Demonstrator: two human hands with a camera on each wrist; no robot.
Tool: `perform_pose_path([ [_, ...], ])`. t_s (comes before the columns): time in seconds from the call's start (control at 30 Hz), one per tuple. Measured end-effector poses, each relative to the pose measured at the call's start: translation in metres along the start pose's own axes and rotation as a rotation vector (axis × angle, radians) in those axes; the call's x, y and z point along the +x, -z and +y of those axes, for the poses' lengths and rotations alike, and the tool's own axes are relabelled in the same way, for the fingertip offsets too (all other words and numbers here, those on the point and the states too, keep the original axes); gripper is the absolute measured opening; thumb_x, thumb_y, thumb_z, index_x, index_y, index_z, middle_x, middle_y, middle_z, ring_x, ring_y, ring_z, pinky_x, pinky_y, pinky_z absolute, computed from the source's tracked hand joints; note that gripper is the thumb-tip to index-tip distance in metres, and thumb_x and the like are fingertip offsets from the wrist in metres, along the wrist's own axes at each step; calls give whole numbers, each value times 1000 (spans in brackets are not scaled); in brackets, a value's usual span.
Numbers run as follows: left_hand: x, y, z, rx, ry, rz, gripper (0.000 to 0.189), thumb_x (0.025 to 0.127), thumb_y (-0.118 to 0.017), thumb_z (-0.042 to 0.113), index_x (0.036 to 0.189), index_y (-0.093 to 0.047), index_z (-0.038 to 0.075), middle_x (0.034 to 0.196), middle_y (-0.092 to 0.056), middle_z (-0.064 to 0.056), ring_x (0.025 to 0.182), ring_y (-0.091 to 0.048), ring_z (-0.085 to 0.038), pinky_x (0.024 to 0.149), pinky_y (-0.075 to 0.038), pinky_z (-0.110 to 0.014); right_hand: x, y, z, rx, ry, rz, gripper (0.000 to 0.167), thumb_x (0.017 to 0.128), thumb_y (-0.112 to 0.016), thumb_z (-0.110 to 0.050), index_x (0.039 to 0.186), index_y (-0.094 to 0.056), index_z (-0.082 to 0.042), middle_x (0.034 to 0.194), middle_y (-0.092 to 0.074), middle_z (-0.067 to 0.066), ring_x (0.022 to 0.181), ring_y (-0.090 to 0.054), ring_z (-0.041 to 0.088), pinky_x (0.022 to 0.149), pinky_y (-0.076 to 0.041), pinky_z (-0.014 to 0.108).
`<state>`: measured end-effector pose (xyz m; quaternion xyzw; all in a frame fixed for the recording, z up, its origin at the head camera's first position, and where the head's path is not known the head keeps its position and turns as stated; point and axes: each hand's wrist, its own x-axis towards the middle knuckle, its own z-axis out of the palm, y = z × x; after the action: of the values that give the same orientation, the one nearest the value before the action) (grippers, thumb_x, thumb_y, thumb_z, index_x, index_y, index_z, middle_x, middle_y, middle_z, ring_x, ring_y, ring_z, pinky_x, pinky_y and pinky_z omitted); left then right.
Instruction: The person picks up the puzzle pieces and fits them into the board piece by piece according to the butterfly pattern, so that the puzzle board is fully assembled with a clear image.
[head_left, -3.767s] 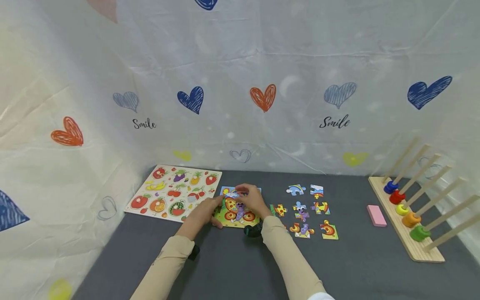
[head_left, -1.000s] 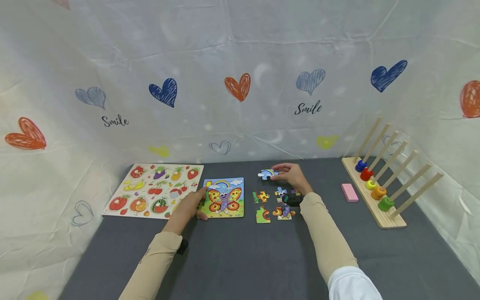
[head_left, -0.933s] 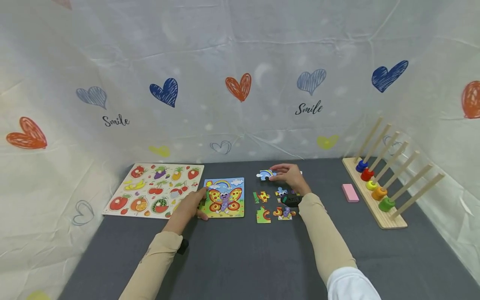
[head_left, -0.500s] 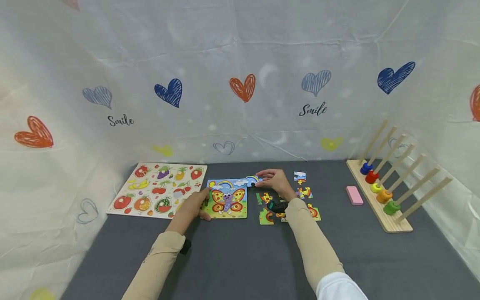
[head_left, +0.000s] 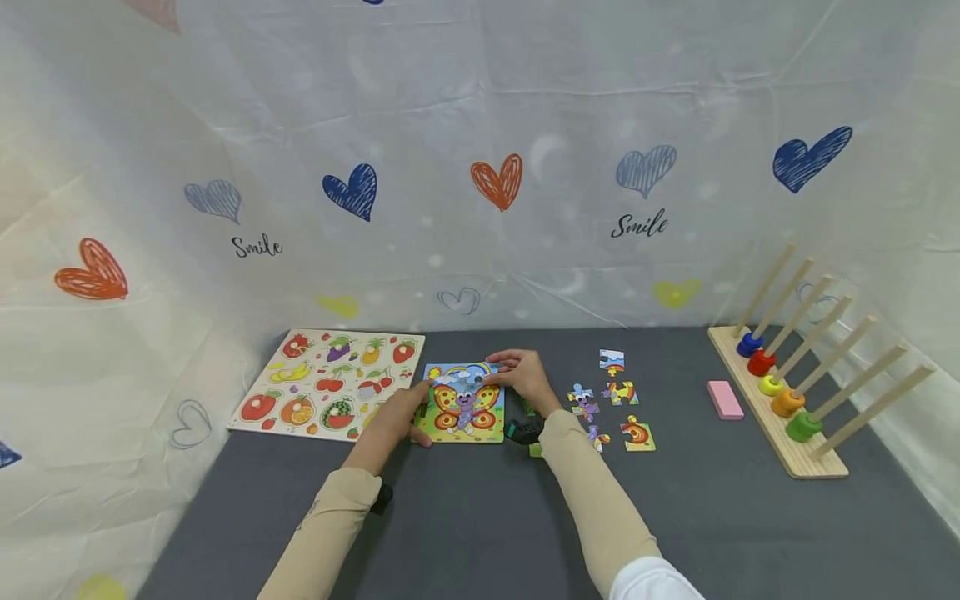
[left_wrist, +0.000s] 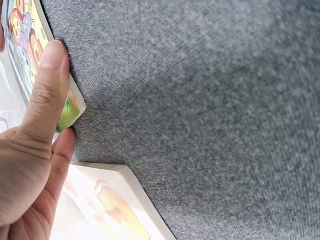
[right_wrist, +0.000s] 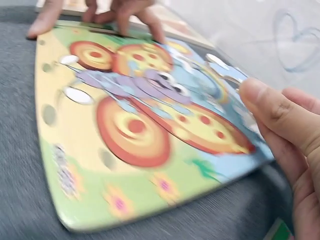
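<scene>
A butterfly puzzle board lies flat on the dark table. My left hand holds it by its left side, and in the left wrist view the thumb rests on the board near a corner. My right hand pinches a rainbow puzzle piece over the upper right part of the board. In the right wrist view that piece shows nearly edge-on and blurred; whether it touches the board cannot be told. Several loose puzzle pieces lie right of the board, some hidden behind my right wrist.
A fruit board lies just left of the butterfly board. Right of the loose pieces sits a pink block. Farther right stands a wooden peg rack with tall pegs and coloured rings. A printed cloth hangs behind the table.
My right hand has carried the rainbow piece leftward from the loose pieces to over the butterfly board. The left hand keeps its hold on the board. The head view has shifted a little.
</scene>
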<state>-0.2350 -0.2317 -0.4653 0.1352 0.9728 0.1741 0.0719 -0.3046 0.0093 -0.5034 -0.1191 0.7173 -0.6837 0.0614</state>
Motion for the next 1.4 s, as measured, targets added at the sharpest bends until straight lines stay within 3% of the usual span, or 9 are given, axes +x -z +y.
perform_pose_path([
  [0.2,1,-1,1,9,12,6,81,52,-93,20,120,-51,3,88,-57,-10,75,-49,-23,70,-40,-38,1,-17,1,-66,2,51,31,74,-82,-4,103,-72,1,101,-71,16,84,-66,21,73,-54,33],
  [0.4,1,-1,1,14,5,6,83,53,-93,20,123,-51,2,90,-58,-9,77,-51,-23,72,-42,-39,5,-29,0,-152,3,86,30,73,-82,-4,101,-73,2,94,-72,16,77,-67,20,69,-54,32],
  [0.67,1,-1,2,12,29,-14,89,55,-93,20,130,-48,1,99,-61,-12,87,-57,-26,81,-46,-42,5,-44,-7,-297,-5,112,28,73,-83,-6,99,-74,-1,92,-72,14,77,-65,20,67,-54,32],
  [1.07,1,-1,5,-6,-3,2,70,54,-92,19,109,-52,4,91,-59,-10,76,-50,-23,72,-42,-39,3,-44,-15,-425,15,123,28,72,-84,-8,97,-74,-1,95,-72,13,88,-65,27,74,-53,36],
  [1.4,0,1,5,-10,11,2,76,54,-93,20,115,-51,3,93,-59,-10,75,-49,-22,71,-41,-37,2,-45,-21,-486,6,105,30,72,-84,-8,99,-74,0,94,-71,13,83,-64,24,68,-53,33],
])
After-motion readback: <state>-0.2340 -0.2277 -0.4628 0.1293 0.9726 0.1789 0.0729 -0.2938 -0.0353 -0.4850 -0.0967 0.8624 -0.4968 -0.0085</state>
